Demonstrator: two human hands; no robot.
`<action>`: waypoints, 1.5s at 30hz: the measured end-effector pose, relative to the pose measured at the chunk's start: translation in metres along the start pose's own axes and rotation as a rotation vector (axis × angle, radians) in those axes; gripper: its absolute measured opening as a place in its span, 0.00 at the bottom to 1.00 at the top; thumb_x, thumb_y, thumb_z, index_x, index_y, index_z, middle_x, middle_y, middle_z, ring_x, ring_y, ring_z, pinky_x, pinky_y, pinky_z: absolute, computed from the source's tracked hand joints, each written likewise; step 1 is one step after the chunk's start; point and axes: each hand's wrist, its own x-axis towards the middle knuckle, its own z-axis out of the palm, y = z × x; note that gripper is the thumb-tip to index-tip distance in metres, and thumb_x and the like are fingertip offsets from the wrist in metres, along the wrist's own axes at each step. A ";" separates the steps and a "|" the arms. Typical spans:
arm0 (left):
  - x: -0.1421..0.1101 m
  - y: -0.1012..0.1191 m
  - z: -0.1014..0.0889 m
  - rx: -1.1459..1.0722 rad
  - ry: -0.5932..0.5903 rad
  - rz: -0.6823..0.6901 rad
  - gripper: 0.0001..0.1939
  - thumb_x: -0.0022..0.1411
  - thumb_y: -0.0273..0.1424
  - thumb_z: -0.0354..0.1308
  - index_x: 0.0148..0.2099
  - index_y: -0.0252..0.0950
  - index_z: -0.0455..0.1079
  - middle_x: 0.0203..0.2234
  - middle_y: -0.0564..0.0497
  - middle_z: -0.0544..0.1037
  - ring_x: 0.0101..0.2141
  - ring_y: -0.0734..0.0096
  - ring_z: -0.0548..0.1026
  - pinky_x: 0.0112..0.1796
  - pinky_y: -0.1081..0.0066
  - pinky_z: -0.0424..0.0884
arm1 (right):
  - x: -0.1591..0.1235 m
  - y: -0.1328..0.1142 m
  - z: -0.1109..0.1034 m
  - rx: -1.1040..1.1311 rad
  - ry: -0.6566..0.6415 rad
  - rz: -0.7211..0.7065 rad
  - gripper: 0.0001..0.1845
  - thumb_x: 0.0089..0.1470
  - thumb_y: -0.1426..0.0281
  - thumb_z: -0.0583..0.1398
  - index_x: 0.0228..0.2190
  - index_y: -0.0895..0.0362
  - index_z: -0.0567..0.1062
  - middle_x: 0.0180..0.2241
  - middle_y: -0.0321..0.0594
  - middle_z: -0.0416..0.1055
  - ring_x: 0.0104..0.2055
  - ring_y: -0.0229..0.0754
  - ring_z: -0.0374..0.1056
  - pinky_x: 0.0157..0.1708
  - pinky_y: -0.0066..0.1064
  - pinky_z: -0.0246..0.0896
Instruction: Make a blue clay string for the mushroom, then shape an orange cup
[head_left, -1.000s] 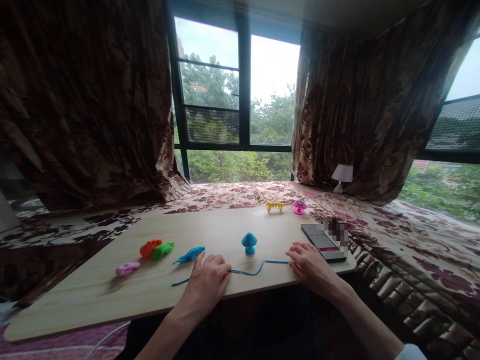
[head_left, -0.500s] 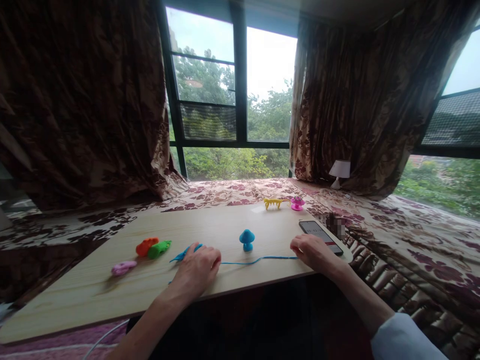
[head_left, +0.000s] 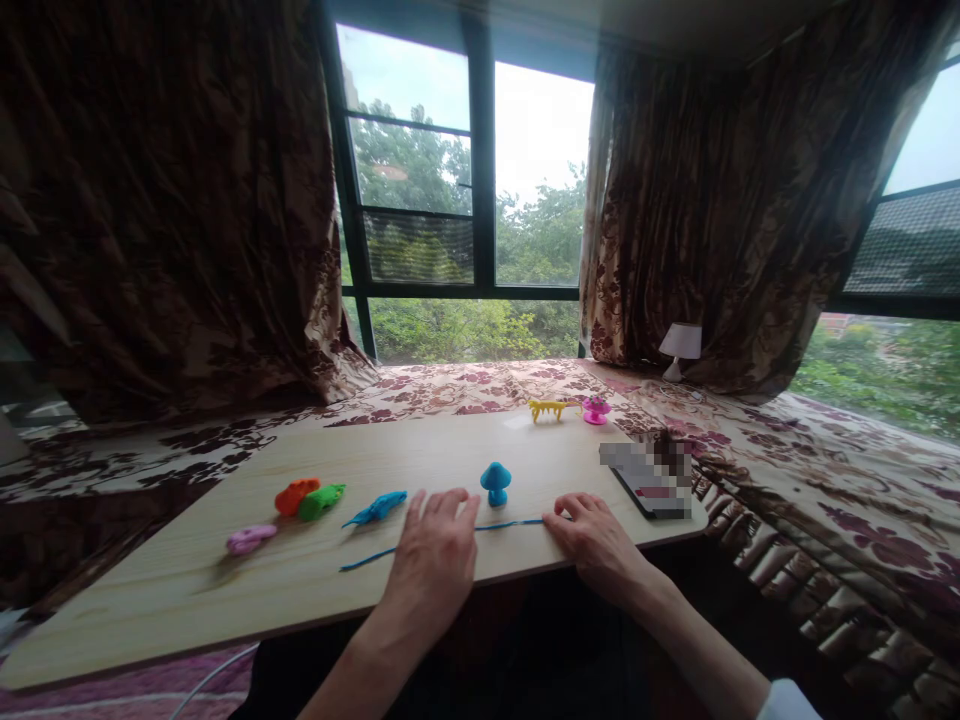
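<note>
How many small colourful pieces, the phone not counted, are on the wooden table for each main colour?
Blue: 3 (blue mushroom, blue lump, blue strand counted as one, partly hidden by the left hand)
Pink: 2 (pink mushroom, pale pink lump)
Orange: 1 (orange lump)
Green: 1 (green lump)
Yellow: 1 (yellow piece)
Total: 8

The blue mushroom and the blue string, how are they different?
The blue mushroom stands upright, while the blue string lies along the wooden tabletop.
The blue mushroom is short with a wide cap; the blue string is long and thin.
The blue mushroom is in full view, but the left hand hides part of the blue string.
Both are blue and on the same tabletop.
</note>
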 end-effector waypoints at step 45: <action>-0.024 -0.082 -0.005 -0.080 -0.178 -0.192 0.10 0.56 0.30 0.48 0.28 0.40 0.71 0.29 0.52 0.73 0.34 0.69 0.70 0.35 0.71 0.61 | 0.003 0.013 -0.010 -0.026 0.014 0.081 0.14 0.52 0.74 0.53 0.41 0.55 0.72 0.38 0.43 0.68 0.42 0.44 0.63 0.43 0.33 0.52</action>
